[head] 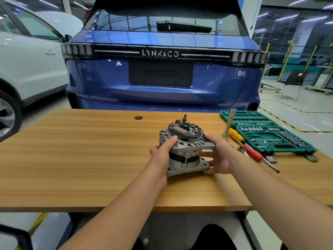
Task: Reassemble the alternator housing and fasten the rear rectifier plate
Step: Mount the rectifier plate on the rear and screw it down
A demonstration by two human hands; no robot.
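Holding the one grey cast-metal alternator (186, 150) upright on the wooden tabletop (81, 150), we find both hands clamped on its housing. Our left hand (162, 150) curls round the near-left flank, thumb lying over the upper rim. Our right hand (219, 156) wraps the opposite side, fingers under the lower mounting ear. On top, above both grips, sits the single dark rectifier plate (185, 129), its stud pointing upward.

We judge the step in hand to be seating the two housing halves together; a dark band between them is visible, and we cannot tell whether they are fully closed. Fastening appears not yet begun. The next move would call for freeing one hand to take up a driver.

Just right of the right hand we count one steel socket extension standing upright (228, 123), one yellow-and-red-handled screwdriver (250, 148), and one ratchet head (242, 150), partly hidden. Beyond them lies one open green socket case (266, 132).
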